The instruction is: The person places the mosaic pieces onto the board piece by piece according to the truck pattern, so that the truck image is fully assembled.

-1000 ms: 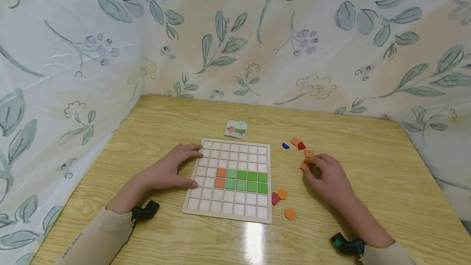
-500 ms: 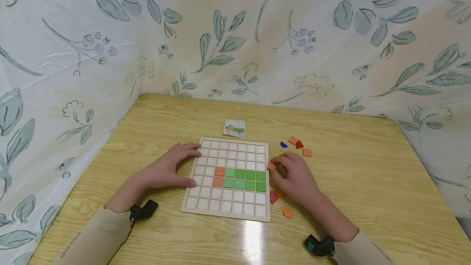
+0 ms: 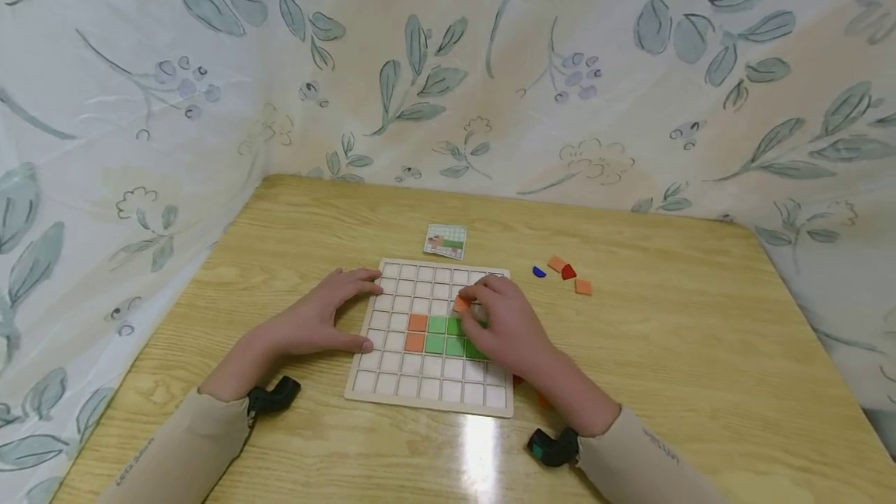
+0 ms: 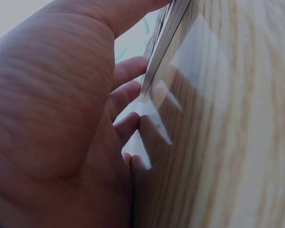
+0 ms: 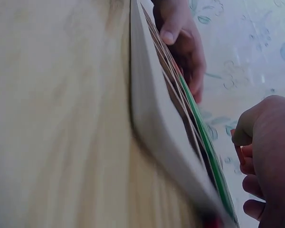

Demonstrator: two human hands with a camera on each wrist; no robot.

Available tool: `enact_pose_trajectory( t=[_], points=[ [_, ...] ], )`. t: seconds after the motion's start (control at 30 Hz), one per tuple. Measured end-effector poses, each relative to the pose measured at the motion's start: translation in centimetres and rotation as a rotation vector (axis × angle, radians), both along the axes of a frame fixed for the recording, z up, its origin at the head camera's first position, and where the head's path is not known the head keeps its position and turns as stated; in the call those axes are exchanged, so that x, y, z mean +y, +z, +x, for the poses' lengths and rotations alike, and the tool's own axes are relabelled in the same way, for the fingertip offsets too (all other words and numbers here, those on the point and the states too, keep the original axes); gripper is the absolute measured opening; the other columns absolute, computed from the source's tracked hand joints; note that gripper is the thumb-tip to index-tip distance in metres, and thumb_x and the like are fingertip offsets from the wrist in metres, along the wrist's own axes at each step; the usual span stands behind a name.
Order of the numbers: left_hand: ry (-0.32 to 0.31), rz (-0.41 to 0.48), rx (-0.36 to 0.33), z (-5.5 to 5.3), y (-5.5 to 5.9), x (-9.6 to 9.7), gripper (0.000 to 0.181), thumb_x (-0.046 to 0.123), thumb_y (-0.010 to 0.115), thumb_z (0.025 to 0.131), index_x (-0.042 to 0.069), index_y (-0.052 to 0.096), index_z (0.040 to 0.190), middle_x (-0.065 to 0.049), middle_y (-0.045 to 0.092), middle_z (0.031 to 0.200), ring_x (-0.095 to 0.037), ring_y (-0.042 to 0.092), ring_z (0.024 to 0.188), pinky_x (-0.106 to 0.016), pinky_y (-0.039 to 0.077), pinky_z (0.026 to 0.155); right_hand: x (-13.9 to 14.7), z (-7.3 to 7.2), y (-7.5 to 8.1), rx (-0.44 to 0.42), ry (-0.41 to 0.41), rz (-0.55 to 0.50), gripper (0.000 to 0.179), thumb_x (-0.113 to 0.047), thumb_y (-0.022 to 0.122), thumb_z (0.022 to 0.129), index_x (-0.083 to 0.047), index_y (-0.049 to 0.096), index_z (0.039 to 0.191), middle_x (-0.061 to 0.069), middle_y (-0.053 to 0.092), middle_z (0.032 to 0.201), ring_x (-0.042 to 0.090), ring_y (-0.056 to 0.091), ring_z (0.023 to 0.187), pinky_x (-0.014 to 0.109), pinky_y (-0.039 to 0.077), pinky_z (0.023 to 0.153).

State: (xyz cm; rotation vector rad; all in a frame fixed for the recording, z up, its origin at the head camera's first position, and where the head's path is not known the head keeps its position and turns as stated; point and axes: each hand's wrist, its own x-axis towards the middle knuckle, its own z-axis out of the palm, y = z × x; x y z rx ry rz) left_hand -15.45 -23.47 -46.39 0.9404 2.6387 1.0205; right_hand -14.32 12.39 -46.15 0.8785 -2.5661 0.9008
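Across the board's right rim and in over its cells, the right hand [image 3: 504,325] has brought an orange square tile [image 3: 460,304], while the left hand [image 3: 322,317] has scarcely shifted. Thumb and fingers of the right hand pinch the tile narrowly; in the right wrist view it looks held clear of the surface. The left hand's fingers lie spread wide along the left edge of the wooden grid board [image 3: 427,406], apparently steadying it on the bench [image 3: 672,317]. Two orange squares [image 3: 417,323] sit in the grid next to green squares [image 3: 435,344], partly hidden by the right hand. I judge the step in hand to be adding this tile to the pattern, perhaps copying the small picture card [image 3: 445,242] behind the board. Next, it seems to need lining up square with one cell and lowering flat without nudging its neighbours; which cell is meant, I cannot tell.
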Motion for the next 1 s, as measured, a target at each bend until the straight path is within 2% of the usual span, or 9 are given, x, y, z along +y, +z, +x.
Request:
enact_pose_trajectory(
  t=[0.23, 0.47, 0.63, 1.0],
  points=[
    [0.002, -0.007, 0.009, -0.1, 0.1, -0.3, 0.087, 0.051, 0.093, 0.085, 0.014, 0.058, 0.156, -0.006, 0.037, 0.174, -0.031, 0.025, 0.164, -0.061, 0.001, 0.134, -3.8, -0.8, 0.5, 0.092, 0.091, 0.063, 0.016, -0.015, 0.076, 0.099, -0.006, 0.081, 0.110, 0.004, 0.071, 0.104, 0.026, 0.066, 0.096, 0.042, 0.057, 0.090],
    [-0.007, 0.000, 0.006, -0.3, -0.1, 0.2, 0.087, 0.052, 0.092, 0.086, 0.014, 0.058, 0.156, -0.006, 0.037, 0.174, -0.031, 0.026, 0.164, -0.063, 0.001, 0.133, -5.1, -1.8, 0.2, 0.043, 0.093, 0.140, 0.020, -0.018, 0.077, 0.101, -0.005, 0.080, 0.114, 0.006, 0.071, 0.106, 0.027, 0.066, 0.098, 0.043, 0.058, 0.092],
    [-0.005, 0.006, 0.003, -0.3, -0.1, 0.5, 0.086, 0.050, 0.092, 0.086, 0.013, 0.058, 0.156, -0.006, 0.037, 0.174, -0.032, 0.025, 0.164, -0.063, 0.001, 0.133, -5.1, -1.9, 0.1, 0.007, 0.104, 0.173, 0.021, -0.017, 0.076, 0.101, -0.004, 0.081, 0.116, 0.007, 0.071, 0.107, 0.028, 0.066, 0.100, 0.044, 0.058, 0.094],
    [0.001, 0.006, 0.012, -0.1, 0.0, 0.3, 0.086, 0.048, 0.094, 0.085, 0.011, 0.058, 0.155, -0.008, 0.038, 0.174, -0.032, 0.027, 0.163, -0.063, 0.002, 0.133, -5.3, -1.9, 0.2, 0.010, 0.120, 0.182, 0.025, -0.018, 0.078, 0.100, -0.005, 0.081, 0.121, 0.007, 0.073, 0.110, 0.028, 0.068, 0.102, 0.045, 0.058, 0.096]
  ],
)
